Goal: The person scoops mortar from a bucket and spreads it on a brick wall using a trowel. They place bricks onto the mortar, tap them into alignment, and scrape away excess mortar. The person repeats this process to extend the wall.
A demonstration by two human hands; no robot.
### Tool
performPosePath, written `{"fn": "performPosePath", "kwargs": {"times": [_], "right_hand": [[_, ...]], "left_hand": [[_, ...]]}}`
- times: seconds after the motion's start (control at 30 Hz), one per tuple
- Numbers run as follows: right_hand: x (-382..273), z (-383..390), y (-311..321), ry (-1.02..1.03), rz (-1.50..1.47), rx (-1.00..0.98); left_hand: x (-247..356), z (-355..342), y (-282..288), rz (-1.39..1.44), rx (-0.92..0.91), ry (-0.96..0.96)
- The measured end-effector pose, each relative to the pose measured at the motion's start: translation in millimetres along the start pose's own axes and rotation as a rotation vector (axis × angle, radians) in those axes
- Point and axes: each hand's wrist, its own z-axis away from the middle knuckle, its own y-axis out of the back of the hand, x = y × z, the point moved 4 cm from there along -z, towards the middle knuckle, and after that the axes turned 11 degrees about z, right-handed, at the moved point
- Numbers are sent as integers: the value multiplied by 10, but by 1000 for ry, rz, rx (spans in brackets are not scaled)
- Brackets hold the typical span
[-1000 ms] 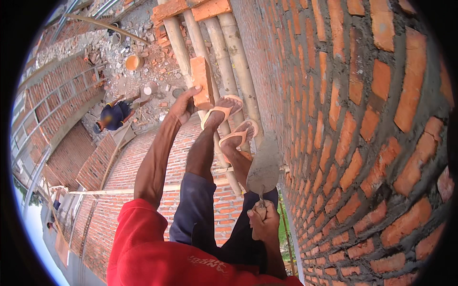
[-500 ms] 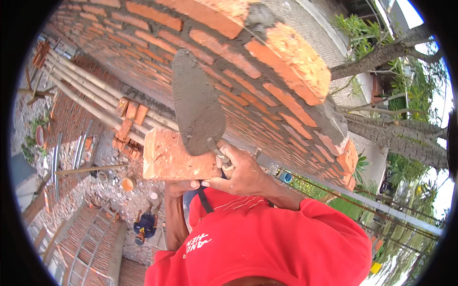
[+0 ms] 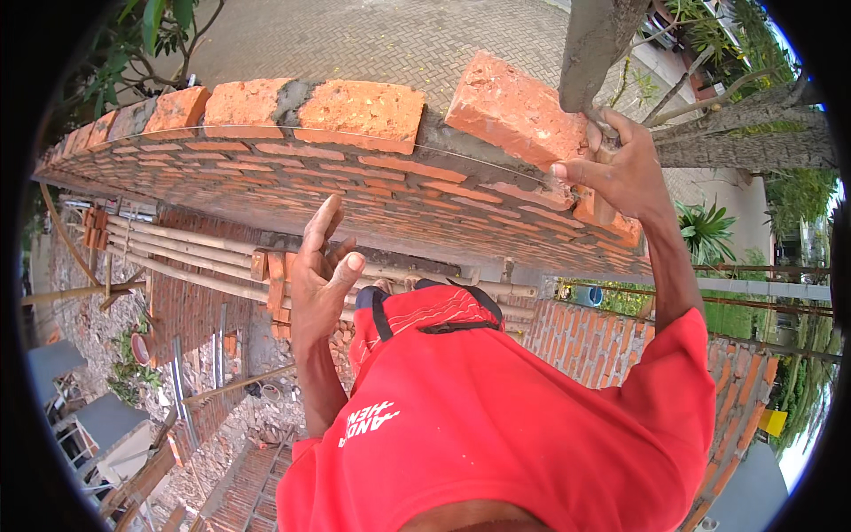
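My right hand grips one end of an orange brick and also the trowel, whose mortar-smeared blade rises beyond the brick. Angled across the wall's top, the brick is over grey mortar; whether it touches the mortar, I cannot tell. My left hand is empty, fingers apart, raised on the near side of the brick wall. Left of the held brick, a laid brick tops the wall. A thin string runs along the top course's near edge.
Bamboo poles run beside the wall below, with stacked bricks on them. Rubble ground lies far down at left. A tree trunk stands close beyond the wall at right. Paving lies on the far side.
The brick has moved from before my chest to over the wall's top, carried in my right hand with the trowel. My left hand has let go of it. The view has turned toward the wall.
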Motion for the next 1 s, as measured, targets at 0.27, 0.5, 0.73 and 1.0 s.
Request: {"fn": "performPosePath", "kwargs": {"times": [0.27,0.5,0.73,1.0], "right_hand": [[618,-188,-218,4,114,-179],[458,-298,-389,121,160,-173],[486,-349,-502,96,75,-264],[568,268,62,4,-115,45]], "left_hand": [[-230,490,609,-178,394,48],[64,482,426,-387,453,-46],[378,-284,-497,-896,77,-485],[226,-1095,-1170,-1303,-418,-803]]}}
